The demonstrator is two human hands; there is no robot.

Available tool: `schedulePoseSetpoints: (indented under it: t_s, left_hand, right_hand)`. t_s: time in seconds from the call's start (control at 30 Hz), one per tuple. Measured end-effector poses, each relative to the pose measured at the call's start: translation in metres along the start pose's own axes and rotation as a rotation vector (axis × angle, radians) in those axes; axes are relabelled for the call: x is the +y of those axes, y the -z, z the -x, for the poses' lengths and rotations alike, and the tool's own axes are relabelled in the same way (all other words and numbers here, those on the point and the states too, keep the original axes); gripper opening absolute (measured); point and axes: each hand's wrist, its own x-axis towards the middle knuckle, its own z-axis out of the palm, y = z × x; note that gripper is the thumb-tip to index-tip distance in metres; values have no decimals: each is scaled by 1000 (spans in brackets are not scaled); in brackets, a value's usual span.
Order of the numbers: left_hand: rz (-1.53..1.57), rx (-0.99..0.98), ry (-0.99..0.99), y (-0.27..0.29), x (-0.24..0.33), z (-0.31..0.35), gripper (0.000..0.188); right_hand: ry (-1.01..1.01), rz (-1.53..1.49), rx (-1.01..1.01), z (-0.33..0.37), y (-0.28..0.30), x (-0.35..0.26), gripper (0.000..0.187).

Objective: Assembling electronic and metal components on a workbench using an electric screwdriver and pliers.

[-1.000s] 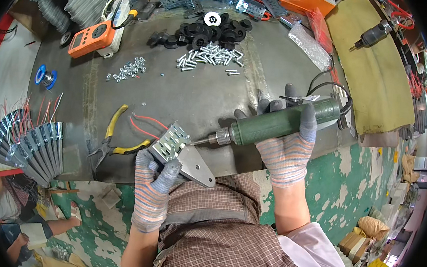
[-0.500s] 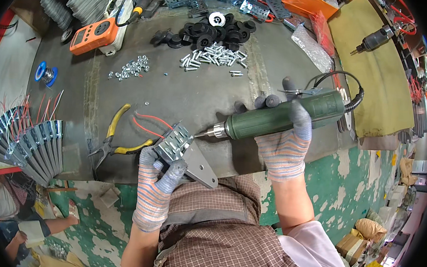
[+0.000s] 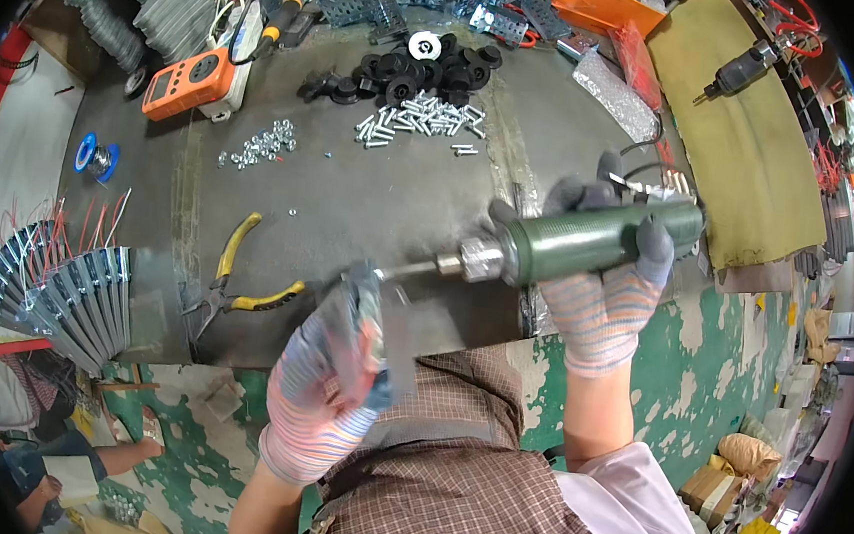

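Observation:
My right hand (image 3: 599, 316), in a striped glove with dark fingertips, wraps round a green electric screwdriver (image 3: 589, 245). Its bit (image 3: 412, 270) points left and reaches the upper end of a grey metal bracket (image 3: 395, 350); whether it touches a screw cannot be made out. Closed on that bracket, my gloved left hand (image 3: 321, 399) holds it tilted on edge at the bench's front, smeared by motion. Left of the bracket lie yellow-handled pliers (image 3: 264, 301). Further back are a heap of silver screws (image 3: 424, 116), a cluster of nuts (image 3: 261, 144) and black plastic knobs (image 3: 402, 74).
Metal strips with red wires (image 3: 74, 289) fan out at the left edge, near a solder spool (image 3: 100, 158). An orange meter (image 3: 189, 83) stands behind. At right lie a yellowish mat (image 3: 755, 182) and a second driver (image 3: 738, 76). Another person (image 3: 44, 478) sits at lower left.
My left hand has turned the bracket from lying flat to on edge, and its red wires no longer show. My right hand and the screwdriver have shifted a little to the right.

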Motion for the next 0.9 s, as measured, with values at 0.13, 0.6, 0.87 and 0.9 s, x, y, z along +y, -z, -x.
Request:
schedulePoseSetpoints:
  t_s: [0.13, 0.6, 0.87, 0.9]
  left_hand:
    - [-465, -101, -440, 0, -42, -12, 24]
    - [-587, 182, -110, 11, -36, -61, 19]
    - [-1151, 300, -218, 48, -93, -154, 30]
    - [-1104, 300, -165, 48, -94, -159, 29]
  right_hand:
    - [-53, 0, 107, 14, 31, -4, 57]
    - [-24, -49, 285, 28, 66, -22, 56]
    - [-8, -34, 268, 22, 60, -21, 60]
    - [-22, -32, 247, 21, 62, -21, 58]
